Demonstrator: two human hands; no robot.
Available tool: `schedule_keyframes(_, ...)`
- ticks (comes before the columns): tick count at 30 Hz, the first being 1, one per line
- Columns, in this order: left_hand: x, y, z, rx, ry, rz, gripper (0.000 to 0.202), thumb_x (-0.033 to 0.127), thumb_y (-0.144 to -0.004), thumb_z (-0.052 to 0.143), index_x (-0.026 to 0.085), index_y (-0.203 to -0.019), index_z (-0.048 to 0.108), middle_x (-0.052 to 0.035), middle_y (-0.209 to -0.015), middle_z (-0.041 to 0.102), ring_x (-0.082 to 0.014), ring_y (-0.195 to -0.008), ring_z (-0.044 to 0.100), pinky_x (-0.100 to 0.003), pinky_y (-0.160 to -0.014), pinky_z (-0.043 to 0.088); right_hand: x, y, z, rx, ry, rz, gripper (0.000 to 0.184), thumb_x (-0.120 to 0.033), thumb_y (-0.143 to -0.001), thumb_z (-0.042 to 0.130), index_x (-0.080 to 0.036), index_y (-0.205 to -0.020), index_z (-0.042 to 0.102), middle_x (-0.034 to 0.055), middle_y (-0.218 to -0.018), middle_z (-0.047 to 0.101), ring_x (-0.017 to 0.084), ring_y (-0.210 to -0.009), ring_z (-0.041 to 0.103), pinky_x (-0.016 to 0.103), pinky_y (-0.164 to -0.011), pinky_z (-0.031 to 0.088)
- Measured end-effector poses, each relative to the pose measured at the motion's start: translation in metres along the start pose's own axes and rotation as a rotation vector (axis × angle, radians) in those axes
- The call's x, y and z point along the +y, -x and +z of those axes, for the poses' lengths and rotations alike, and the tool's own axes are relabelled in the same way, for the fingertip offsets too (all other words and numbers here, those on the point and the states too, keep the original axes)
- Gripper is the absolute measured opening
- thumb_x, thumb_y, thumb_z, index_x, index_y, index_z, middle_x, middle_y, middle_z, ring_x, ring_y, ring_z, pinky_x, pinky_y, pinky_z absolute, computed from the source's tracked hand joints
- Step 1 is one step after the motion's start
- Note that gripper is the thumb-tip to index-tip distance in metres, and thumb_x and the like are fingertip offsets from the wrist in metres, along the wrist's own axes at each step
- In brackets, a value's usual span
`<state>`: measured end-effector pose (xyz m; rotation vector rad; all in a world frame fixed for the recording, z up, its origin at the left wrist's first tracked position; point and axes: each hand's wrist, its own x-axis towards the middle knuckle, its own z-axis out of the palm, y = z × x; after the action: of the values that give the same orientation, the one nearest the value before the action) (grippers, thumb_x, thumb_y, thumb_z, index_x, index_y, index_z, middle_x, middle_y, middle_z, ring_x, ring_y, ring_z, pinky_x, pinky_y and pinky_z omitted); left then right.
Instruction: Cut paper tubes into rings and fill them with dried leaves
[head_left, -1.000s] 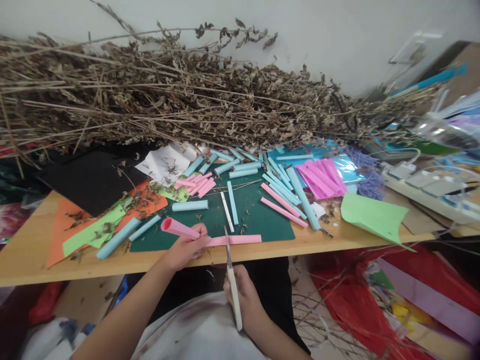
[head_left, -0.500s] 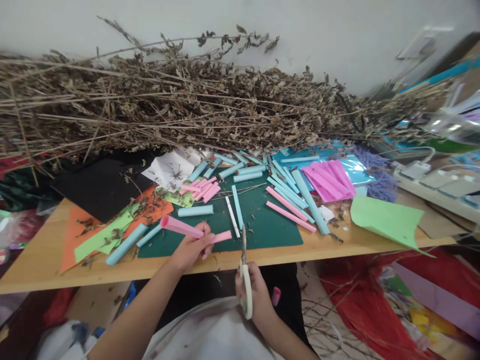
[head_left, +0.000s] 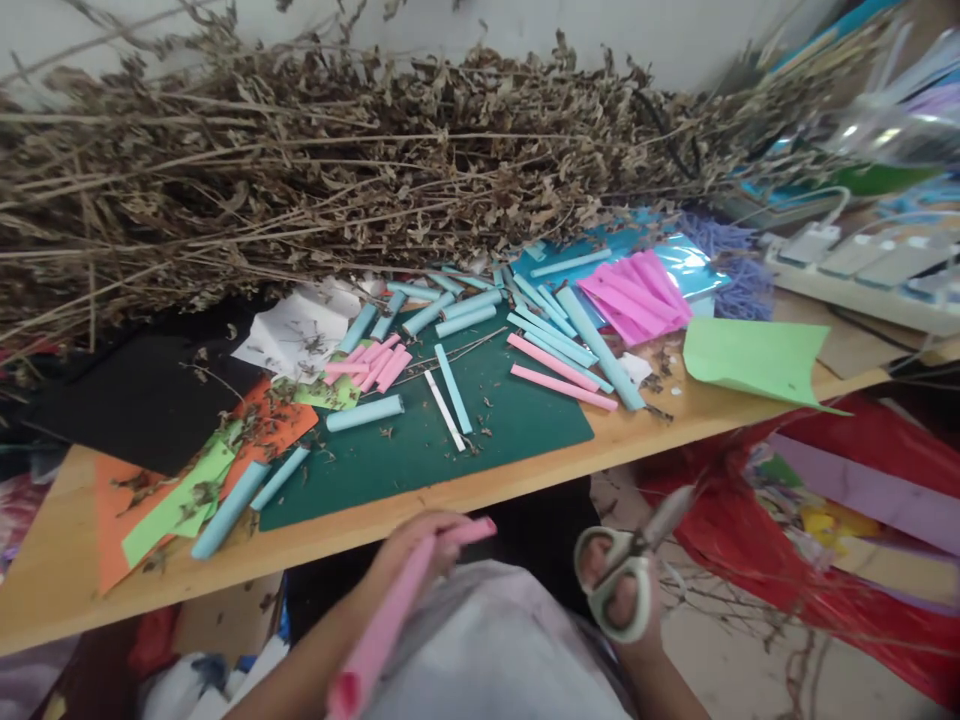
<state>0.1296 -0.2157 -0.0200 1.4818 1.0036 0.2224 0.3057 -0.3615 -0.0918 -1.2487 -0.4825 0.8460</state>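
Clock directions run from the middle of the mat [head_left: 510, 440], twelve being the far side. Dry stalks [head_left: 375, 170] heap along twelve, spreading towards ten and two. The desk [head_left: 52, 565] carries the mat close to its near edge. Red plastic [head_left: 720, 550] lies lower than the desk between three and four. At nine, a black sheet [head_left: 150, 400] partly covers an orange sheet [head_left: 116, 545]; a curled green sheet [head_left: 750, 360] lies between two and three, with magenta sheets [head_left: 637, 295] at two.

Short of the desk, between six and seven, the left hand [head_left: 412, 540] is clamped on a pink tube [head_left: 386, 630], whose wide end points to seven. Well apart, between four and five, the right hand [head_left: 624, 600] grips scissors [head_left: 637, 578], fingers through the loops, blades blurred. Blue tubes [head_left: 466, 320] pile at twelve, short pink tubes [head_left: 382, 365] between ten and eleven; a white stick [head_left: 444, 410] lies mid-mat.
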Motion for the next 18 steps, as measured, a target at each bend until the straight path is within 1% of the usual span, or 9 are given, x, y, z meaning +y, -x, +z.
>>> schedule_keyframes(1, -0.002, 0.003, 0.01, -0.082, 0.015, -0.027, 0.037, 0.045, -0.069, 0.049, 0.014, -0.087, 0.058, -0.0017, -0.061, 0.054, -0.0116, -0.054, 0.048, -0.022, -0.052, 0.037, -0.001, 0.003, -0.01, 0.054, 0.001, -0.016, 0.033, -0.057, -0.071, 0.043, -0.024, -0.072, 0.04, -0.002, -0.059, 0.036, 0.012, -0.049, 0.034, 0.026, -0.044, 0.027)
schedule_keyframes(3, -0.004, 0.002, 0.026, -0.151, 0.097, -0.119, 0.036, 0.047, -0.071, 0.047, 0.014, -0.081, 0.055, -0.0004, -0.059, 0.051, -0.0101, -0.051, 0.046, -0.021, -0.049, 0.035, -0.001, 0.01, -0.024, 0.107, 0.017, -0.035, 0.03, -0.054, -0.075, 0.039, -0.024, -0.074, 0.04, -0.0017, -0.061, 0.034, 0.012, -0.051, 0.033, 0.026, -0.046, 0.028)
schedule_keyframes(5, -0.003, -0.003, 0.035, -0.135, 0.178, -0.177, 0.035, 0.049, -0.072, 0.044, 0.014, -0.072, 0.049, 0.0032, -0.05, 0.043, -0.0071, -0.043, 0.039, -0.019, -0.043, 0.03, 0.002, 0.016, -0.027, 0.075, 0.042, -0.035, 0.034, -0.057, -0.071, 0.042, -0.024, -0.075, 0.042, -0.0014, -0.06, 0.036, 0.013, -0.051, 0.034, 0.027, -0.046, 0.028)
schedule_keyframes(7, 0.001, -0.011, 0.037, -0.137, 0.209, -0.164, 0.036, 0.05, -0.071, 0.044, 0.015, -0.065, 0.043, 0.0064, -0.043, 0.036, -0.0047, -0.037, 0.03, -0.018, -0.039, 0.023, 0.005, 0.019, -0.021, 0.011, 0.063, -0.028, 0.039, -0.061, -0.068, 0.042, -0.023, -0.075, 0.042, -0.0008, -0.06, 0.039, 0.013, -0.05, 0.036, 0.027, -0.045, 0.029)
schedule_keyframes(9, 0.007, -0.017, 0.033, -0.171, 0.231, -0.183, 0.035, 0.05, -0.069, 0.047, 0.016, -0.063, 0.039, 0.0091, -0.04, 0.028, -0.0033, -0.035, 0.022, -0.018, -0.036, 0.016, 0.004, 0.018, -0.01, -0.095, 0.103, 0.011, 0.04, -0.061, -0.069, 0.039, -0.022, -0.077, 0.041, -0.0003, -0.062, 0.041, 0.013, -0.051, 0.037, 0.027, -0.047, 0.031)
schedule_keyframes(10, 0.01, -0.018, 0.03, -0.185, 0.246, -0.209, 0.035, 0.049, -0.068, 0.048, 0.016, -0.062, 0.038, 0.01, -0.04, 0.025, -0.003, -0.034, 0.019, -0.018, -0.035, 0.013, 0.001, 0.016, -0.004, -0.172, 0.141, 0.04, 0.039, -0.06, -0.071, 0.038, -0.022, -0.078, 0.04, -0.0004, -0.063, 0.041, 0.013, -0.052, 0.037, 0.027, -0.048, 0.031)
schedule_keyframes(12, 0.014, -0.02, 0.023, -0.222, 0.267, -0.268, 0.033, 0.047, -0.067, 0.048, 0.017, -0.062, 0.036, 0.0108, -0.04, 0.021, -0.0027, -0.034, 0.016, -0.018, -0.035, 0.009, -0.008, 0.01, 0.006, -0.37, 0.262, 0.101, 0.037, -0.057, -0.071, 0.04, -0.022, -0.08, 0.038, -0.001, -0.067, 0.039, 0.013, -0.056, 0.037, 0.026, -0.052, 0.032)
schedule_keyframes(15, 0.015, -0.021, 0.011, -0.327, 0.217, -0.347, 0.024, 0.035, -0.063, 0.051, 0.016, -0.059, 0.036, 0.0097, -0.04, 0.025, -0.0022, -0.034, 0.019, -0.018, -0.035, 0.009, -0.026, -0.003, 0.015, -0.627, 0.447, 0.182, 0.033, -0.049, -0.07, 0.048, -0.021, -0.084, 0.037, -0.0025, -0.07, 0.037, 0.012, -0.061, 0.034, 0.024, -0.055, 0.032)
schedule_keyframes(18, 0.011, -0.021, 0.0, -0.45, 0.175, -0.383, 0.015, 0.023, -0.055, 0.049, 0.016, -0.056, 0.036, 0.0082, -0.042, 0.03, -0.0023, -0.035, 0.023, -0.018, -0.035, 0.011, -0.04, -0.015, 0.018, -0.792, 0.551, 0.262, 0.028, -0.04, -0.07, 0.05, -0.02, -0.084, 0.036, -0.0039, -0.07, 0.036, 0.011, -0.062, 0.032, 0.023, -0.057, 0.03)
